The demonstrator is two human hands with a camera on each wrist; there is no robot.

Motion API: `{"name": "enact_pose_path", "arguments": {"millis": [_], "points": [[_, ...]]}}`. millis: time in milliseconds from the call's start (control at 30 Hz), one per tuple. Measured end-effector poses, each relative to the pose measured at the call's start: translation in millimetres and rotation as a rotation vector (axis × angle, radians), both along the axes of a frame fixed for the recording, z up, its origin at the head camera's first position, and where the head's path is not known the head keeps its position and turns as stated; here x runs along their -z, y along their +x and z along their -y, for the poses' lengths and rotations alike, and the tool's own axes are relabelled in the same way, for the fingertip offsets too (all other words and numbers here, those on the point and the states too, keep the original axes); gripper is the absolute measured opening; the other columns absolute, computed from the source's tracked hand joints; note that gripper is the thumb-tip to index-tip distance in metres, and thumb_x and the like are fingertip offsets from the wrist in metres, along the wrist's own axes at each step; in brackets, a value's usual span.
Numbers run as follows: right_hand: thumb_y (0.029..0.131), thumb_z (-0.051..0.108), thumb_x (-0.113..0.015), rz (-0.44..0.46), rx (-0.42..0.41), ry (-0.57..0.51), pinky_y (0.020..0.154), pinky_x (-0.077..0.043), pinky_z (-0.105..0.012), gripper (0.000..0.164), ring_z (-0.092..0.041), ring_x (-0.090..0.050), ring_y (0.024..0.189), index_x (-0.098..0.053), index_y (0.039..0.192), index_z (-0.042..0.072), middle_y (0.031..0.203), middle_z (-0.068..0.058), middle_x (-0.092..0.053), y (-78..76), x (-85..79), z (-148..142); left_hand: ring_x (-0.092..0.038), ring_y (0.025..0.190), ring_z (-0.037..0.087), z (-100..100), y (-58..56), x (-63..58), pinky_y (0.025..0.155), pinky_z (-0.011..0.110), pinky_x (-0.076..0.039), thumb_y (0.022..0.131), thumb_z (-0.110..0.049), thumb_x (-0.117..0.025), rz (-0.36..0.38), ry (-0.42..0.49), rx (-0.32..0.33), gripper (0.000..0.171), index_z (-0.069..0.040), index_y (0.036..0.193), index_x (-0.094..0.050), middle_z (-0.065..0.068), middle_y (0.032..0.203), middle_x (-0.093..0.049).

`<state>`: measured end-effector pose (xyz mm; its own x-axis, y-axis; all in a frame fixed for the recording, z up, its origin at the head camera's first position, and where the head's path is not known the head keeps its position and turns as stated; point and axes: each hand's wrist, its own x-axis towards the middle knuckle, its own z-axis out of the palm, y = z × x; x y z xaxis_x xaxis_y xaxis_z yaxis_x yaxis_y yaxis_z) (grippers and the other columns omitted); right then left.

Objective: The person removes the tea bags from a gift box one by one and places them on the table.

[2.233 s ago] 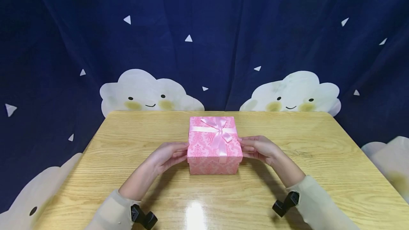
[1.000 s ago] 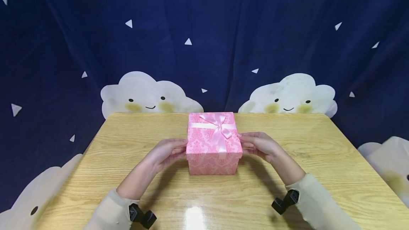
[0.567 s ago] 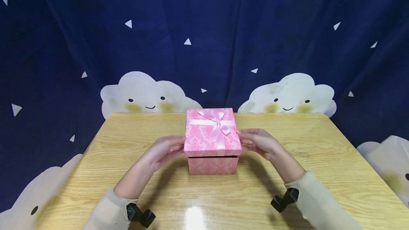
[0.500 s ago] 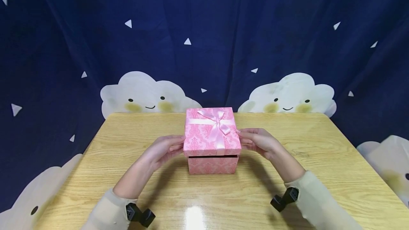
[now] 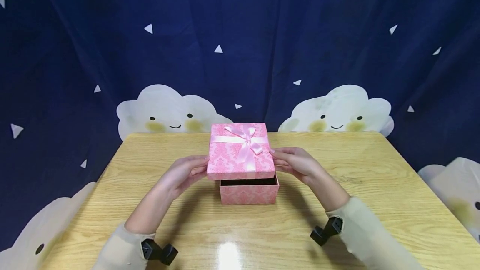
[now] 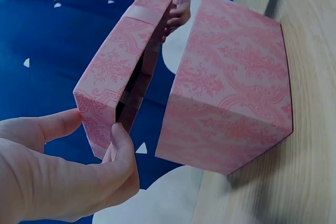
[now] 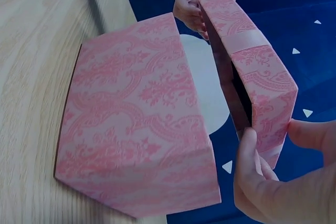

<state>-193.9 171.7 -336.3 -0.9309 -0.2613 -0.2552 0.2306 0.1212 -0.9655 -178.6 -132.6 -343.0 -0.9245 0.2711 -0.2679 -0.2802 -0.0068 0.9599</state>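
Head view, centre of the frame: pink lid [image 5: 225, 157] pinched at its left side by the left hand [image 5: 183, 174] and at its right by the right hand [image 5: 298, 164], fingers parted only by its edge. Just below, on the table [image 5: 131, 166], matching box [image 5: 249, 195], contents hidden. Lifting clear apparently done; letting go not yet.

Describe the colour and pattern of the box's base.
The base is pale pink with darker pink ornate scrollwork, seen best in the left wrist view.

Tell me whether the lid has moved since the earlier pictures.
Yes: the lid has lifted and shifted slightly left relative to the box base.
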Motion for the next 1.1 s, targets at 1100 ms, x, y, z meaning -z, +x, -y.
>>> {"name": "enact_pose_path", "arguments": {"millis": [1100], "points": [[0.094, 0.004, -0.056, -0.048, -0.066, -0.079, 0.109, -0.045, -0.044, 0.044, -0.013, -0.065, 0.1, -0.046, 0.133, -0.012, 0.137, -0.027, -0.05, -4.0, -5.2, 62.7, -0.062, 0.095, 0.0, 60.6, 3.7, 8.0, 0.087, 0.011, -0.052, 0.099, -0.02, -0.051, -0.026, 0.05, -0.059, 0.033, 0.0, 0.126, -0.054, -0.012, 0.099, -0.063]]}}
